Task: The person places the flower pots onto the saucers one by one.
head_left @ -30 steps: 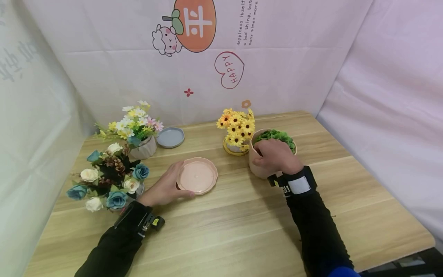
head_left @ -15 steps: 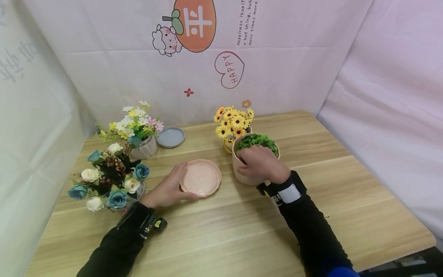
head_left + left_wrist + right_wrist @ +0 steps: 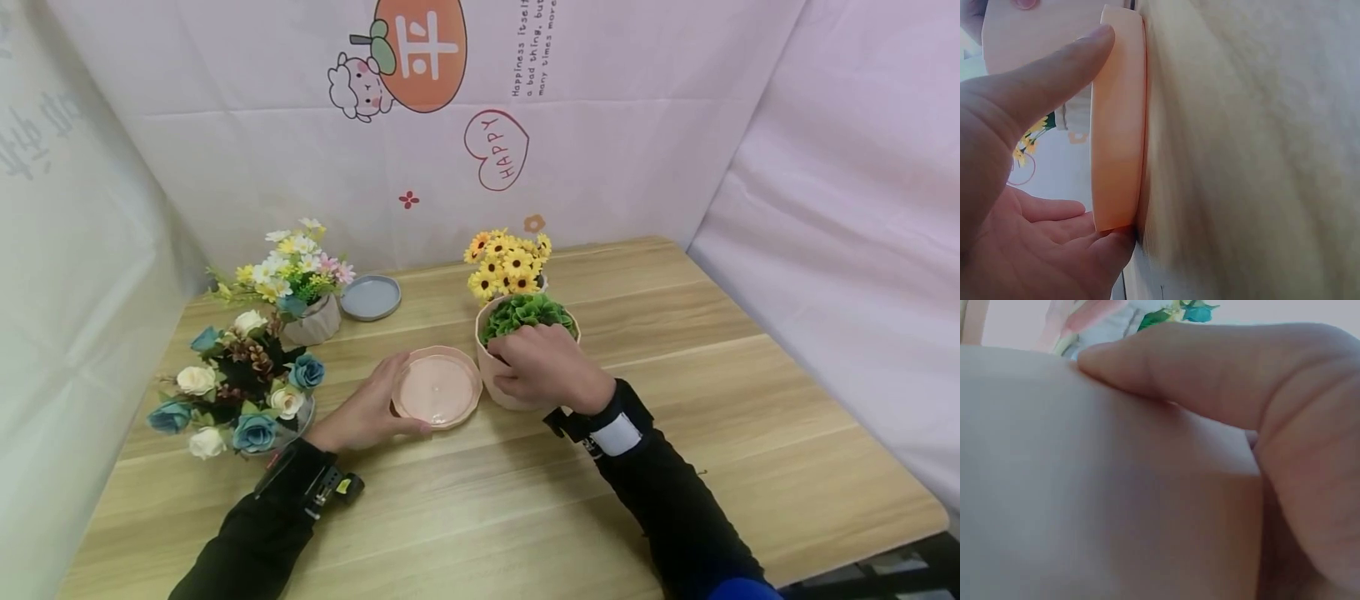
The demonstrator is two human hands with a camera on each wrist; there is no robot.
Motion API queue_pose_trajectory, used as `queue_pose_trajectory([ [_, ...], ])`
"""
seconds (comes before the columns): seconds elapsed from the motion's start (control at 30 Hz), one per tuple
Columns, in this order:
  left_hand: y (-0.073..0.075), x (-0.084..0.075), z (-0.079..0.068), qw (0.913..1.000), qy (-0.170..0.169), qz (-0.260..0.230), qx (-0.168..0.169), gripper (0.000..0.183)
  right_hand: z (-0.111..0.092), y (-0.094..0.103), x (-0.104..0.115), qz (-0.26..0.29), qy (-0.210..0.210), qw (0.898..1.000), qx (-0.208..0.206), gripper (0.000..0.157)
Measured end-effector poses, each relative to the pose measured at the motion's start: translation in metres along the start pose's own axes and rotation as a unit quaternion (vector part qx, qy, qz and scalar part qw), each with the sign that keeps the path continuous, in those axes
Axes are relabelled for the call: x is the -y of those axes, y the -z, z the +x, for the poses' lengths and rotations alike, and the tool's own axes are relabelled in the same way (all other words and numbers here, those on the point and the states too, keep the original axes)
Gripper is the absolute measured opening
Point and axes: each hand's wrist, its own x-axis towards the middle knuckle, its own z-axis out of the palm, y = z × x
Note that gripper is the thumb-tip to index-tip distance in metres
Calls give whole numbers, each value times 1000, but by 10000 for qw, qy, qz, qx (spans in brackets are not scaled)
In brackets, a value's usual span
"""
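Note:
My left hand [image 3: 367, 408] curls thumb and fingers round the left edge of a pink scalloped saucer [image 3: 437, 388], which lies on the wooden table. In the left wrist view the thumb presses the side of the saucer [image 3: 1119, 125], with fingers at its lower end. With my right hand [image 3: 553, 362] I grip the near rim of a tall pink flowerpot [image 3: 487, 360]; the thumb lies along its outer wall in the right wrist view, and the other fingers are hidden. Leafy green foliage [image 3: 528, 310] fills the pot, which stands upright close to the saucer's right edge.
Yellow flowers [image 3: 504, 262] stand behind the pot. At left are a pot of blue and white roses [image 3: 255, 429] by my left wrist and a white ribbed pot [image 3: 315, 321] of mixed flowers. A grey saucer [image 3: 371, 297] lies near the back edge.
My right hand has brought the pink flowerpot leftward and slightly nearer, up beside the saucer. The saucer and my left hand have shifted a little to the right.

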Motion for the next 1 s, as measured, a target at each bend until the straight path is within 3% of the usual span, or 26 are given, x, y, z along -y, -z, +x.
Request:
queue_pose_trajectory([
  [0.17, 0, 0, 1, 10000, -44, 53, -3, 122, -8, 10, 4, -161, -7, 9996, -225, 29],
  [0.33, 0, -1, 2, 10000, -23, 51, 26, 122, -12, 18, 8, -95, 260, 9976, -638, 35],
  [0.67, -6, -3, -1, 9997, -147, -90, 159, 122, -5, 6, 24, -297, 1081, 9855, -1270, 41],
  [0.83, -8, -4, 1, 9970, -451, -618, 73, 133, -3, -4, 32, -435, 1515, 9761, -1495, 25],
  [1.0, -9, -4, 3, 9912, -758, -1084, -47, 146, 0, -14, 37, -377, 1726, 9751, -1338, 20],
])
